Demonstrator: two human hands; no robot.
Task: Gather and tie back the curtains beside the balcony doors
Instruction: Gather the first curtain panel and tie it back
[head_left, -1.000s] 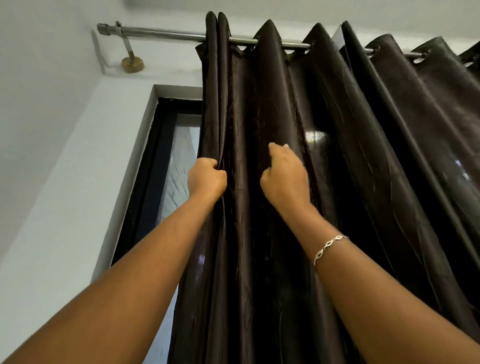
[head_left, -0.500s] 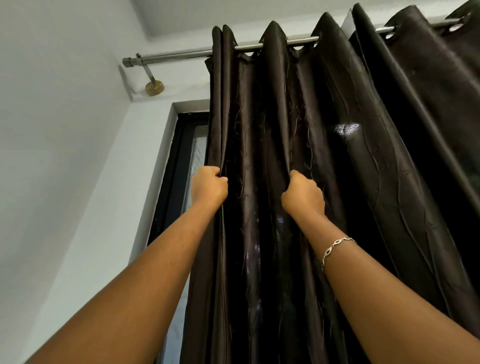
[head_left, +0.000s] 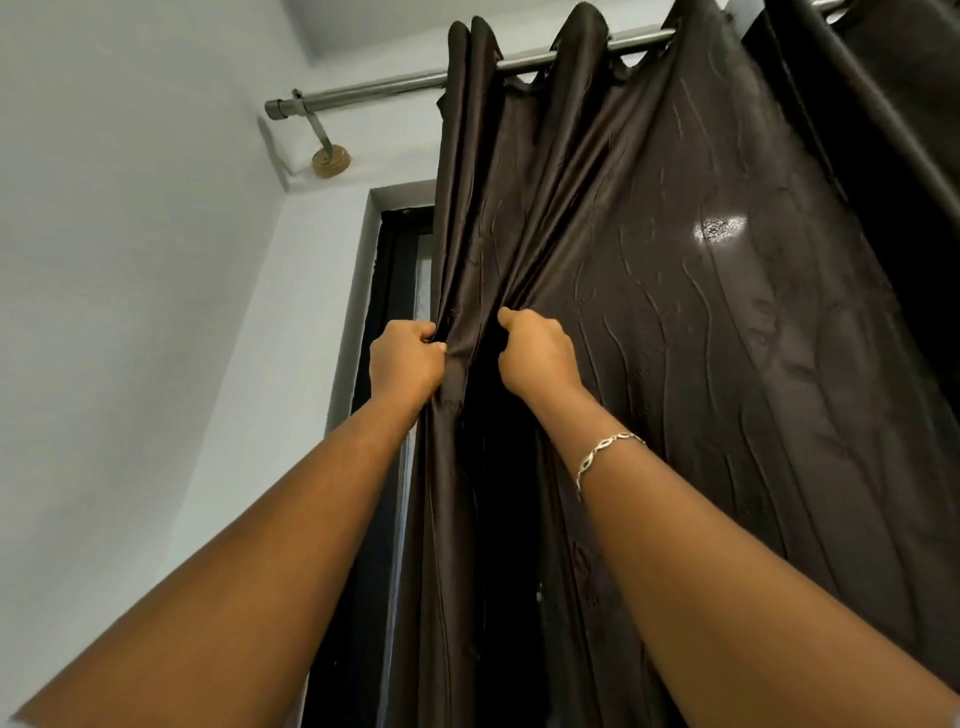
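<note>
A dark brown glossy curtain (head_left: 701, 322) hangs by eyelets from a metal rod (head_left: 384, 91) above me. My left hand (head_left: 405, 358) grips the curtain's left edge folds at about mid height. Close beside it, my right hand (head_left: 537, 356), a bracelet on its wrist, grips a fold a little further right. The cloth between my two hands is bunched into deep pleats, while the panel to the right of my right hand is pulled flat and taut. A second dark curtain panel (head_left: 893, 104) hangs at the far right.
The black door frame (head_left: 387, 291) with a strip of glass shows left of the curtain. A white wall (head_left: 130, 260) runs along the left, meeting the door wall in a corner. A brass rod bracket (head_left: 330, 161) sits on the wall below the rod's left end.
My right hand has drawn its fold leftward toward my left hand, closing the gap between them. The pleats to its right have flattened out. The view has shifted rightward and closer.
</note>
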